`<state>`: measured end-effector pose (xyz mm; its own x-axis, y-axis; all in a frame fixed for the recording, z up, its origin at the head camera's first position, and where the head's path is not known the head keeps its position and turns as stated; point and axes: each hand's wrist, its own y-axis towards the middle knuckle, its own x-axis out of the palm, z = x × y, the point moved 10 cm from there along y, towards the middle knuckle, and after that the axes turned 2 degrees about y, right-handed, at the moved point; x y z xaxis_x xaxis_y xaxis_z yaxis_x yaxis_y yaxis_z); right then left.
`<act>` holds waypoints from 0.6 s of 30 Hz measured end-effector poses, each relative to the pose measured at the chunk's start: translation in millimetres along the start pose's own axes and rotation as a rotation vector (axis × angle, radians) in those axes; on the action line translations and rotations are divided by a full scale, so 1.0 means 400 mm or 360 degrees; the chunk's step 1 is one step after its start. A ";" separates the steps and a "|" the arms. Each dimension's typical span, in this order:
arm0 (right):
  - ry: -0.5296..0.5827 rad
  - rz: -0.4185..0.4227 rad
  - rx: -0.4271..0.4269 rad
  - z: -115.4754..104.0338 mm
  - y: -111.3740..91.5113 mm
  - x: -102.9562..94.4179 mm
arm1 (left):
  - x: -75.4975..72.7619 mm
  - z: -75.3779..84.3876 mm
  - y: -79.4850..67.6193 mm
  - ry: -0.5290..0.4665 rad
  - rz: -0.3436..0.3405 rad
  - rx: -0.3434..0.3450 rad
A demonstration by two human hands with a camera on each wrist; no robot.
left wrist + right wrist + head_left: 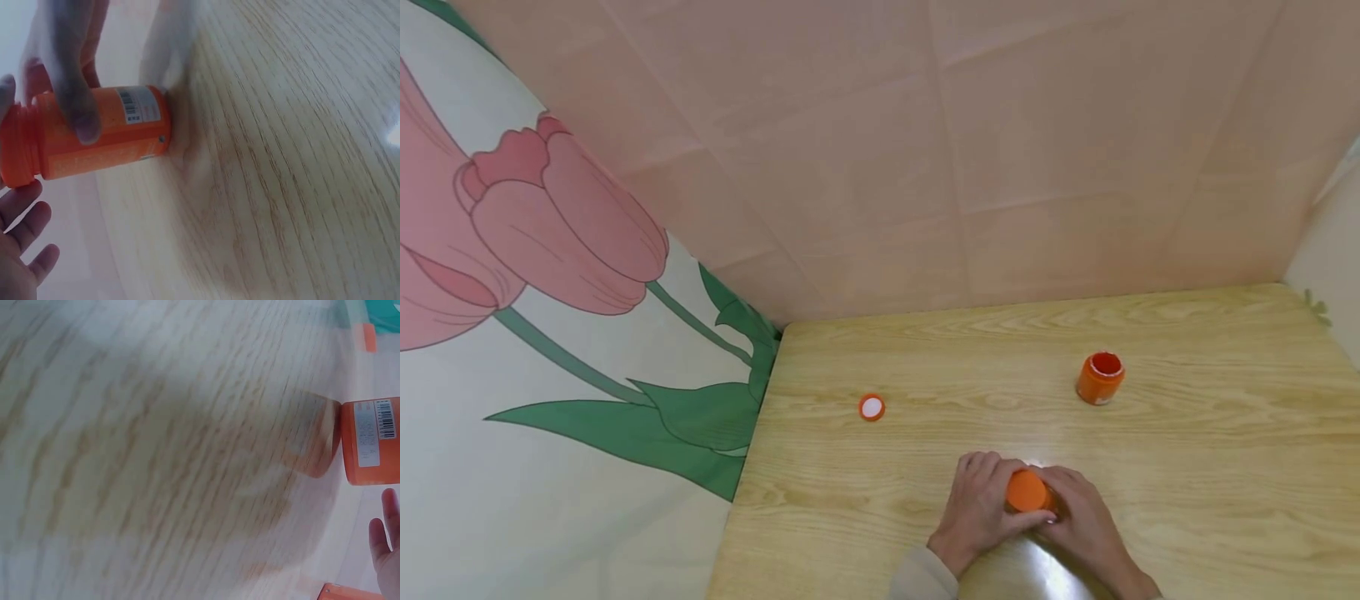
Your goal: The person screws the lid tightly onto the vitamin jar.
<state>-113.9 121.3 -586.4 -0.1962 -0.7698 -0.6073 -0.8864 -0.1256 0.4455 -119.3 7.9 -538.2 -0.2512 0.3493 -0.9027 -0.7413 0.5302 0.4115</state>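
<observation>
An orange plastic jar point(106, 134) with a barcode label stands upright on the wood-grain table point(820, 467), between both hands. My left hand point(981, 504) grips its round orange lid point(1027, 492) at the top, thumb on the near side and fingers round the far side. On the other side, my right hand point(1082, 512) holds the jar's body, partly hidden behind the lid in the head view. Seen from the right wrist, the jar's lower part point(370, 442) shows at the right edge, its base meeting its reflection.
A second orange jar point(1101, 380), lidless with a red inside, stands farther back to the right. To the left lies a small orange lid point(872, 407), white inner side up. A pinkish cloth point(880, 167) hangs behind the table; a tulip-print cloth point(572, 217) hangs at left.
</observation>
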 end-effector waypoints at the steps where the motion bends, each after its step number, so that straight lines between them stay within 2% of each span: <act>1: 0.0003 0.0010 -0.0007 -0.001 -0.001 -0.001 | 0.002 -0.001 0.000 -0.0013 -0.0020 -0.0009; 5: 0.0026 0.0030 -0.0020 0.000 -0.002 -0.005 | 0.010 -0.001 -0.002 0.0012 -0.0118 -0.0003; 9: 0.0029 -0.0008 0.0042 0.007 -0.002 -0.002 | 0.016 0.000 -0.002 0.0039 -0.0174 0.0008; 13: 0.0015 -0.0041 0.0105 0.015 -0.005 0.004 | 0.015 0.000 -0.003 0.0032 -0.0140 0.0005; 18: 0.0034 -0.0008 0.0065 0.016 -0.006 0.004 | 0.014 0.001 -0.003 0.0057 -0.0102 -0.0008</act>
<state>-114.6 124.5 -592.7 -0.1832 -0.7825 -0.5951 -0.9038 -0.1041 0.4152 -119.4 9.3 -543.6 -0.2253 0.2867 -0.9312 -0.7599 0.5465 0.3520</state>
